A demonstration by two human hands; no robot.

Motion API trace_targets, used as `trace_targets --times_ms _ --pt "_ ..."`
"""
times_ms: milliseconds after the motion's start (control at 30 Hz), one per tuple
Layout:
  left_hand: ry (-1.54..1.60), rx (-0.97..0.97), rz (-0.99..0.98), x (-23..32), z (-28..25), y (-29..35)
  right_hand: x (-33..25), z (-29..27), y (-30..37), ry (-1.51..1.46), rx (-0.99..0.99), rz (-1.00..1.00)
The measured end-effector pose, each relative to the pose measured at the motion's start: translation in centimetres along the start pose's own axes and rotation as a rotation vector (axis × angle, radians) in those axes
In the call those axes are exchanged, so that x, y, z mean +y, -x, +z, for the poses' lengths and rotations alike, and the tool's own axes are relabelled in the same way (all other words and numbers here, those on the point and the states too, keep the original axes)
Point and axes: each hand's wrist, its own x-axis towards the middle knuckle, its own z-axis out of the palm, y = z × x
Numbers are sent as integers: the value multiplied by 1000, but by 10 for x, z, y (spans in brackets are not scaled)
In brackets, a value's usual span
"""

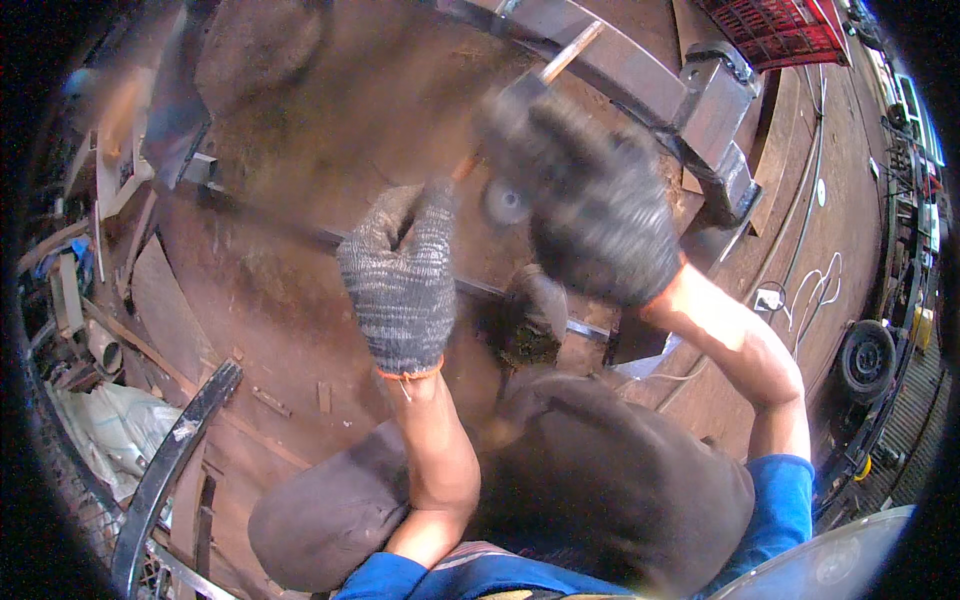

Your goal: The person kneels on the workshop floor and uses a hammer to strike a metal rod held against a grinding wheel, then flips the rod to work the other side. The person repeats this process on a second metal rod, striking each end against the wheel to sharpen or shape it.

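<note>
My left hand [403,275], in a grey knitted glove with an orange cuff, is closed in a pinch. A small orange-brown piece [465,166] shows by its fingertips; its kind is unclear. My right hand [605,215], in a dark glove, is up and to the right, its fingers smeared by motion. Beyond it, a pale narrow bar [572,52] meets a dark blurred shape; whether I grip either is unclear. Beside the right hand is a blurred round grey disc [507,203]. A long metal bar [480,288] runs across below the hands.
A heavy steel frame [650,85] curves across the upper right, under a red crate [780,30]. Cables [805,200] lie on the brown floor. A wheel [866,357] stands at far right. To the left are a dark curved bar [180,450], metal scraps and a pale sack [120,425].
</note>
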Motion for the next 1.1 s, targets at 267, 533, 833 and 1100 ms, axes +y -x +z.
trace_targets --times_ms 267,533,833,1100 --pt "-9 -11 -36 0 -5 1 -9 -1 -1 -98 -20 -64" --pt "-24 -28 -24 2 -3 2 -12 -6 -2 -135 20 -111" --pt "88 -90 -127 -10 3 0 -3 -3 6 -152 17 -88" --pt "94 -66 -92 -14 -3 -3 -7 8 -2 -215 88 -139"
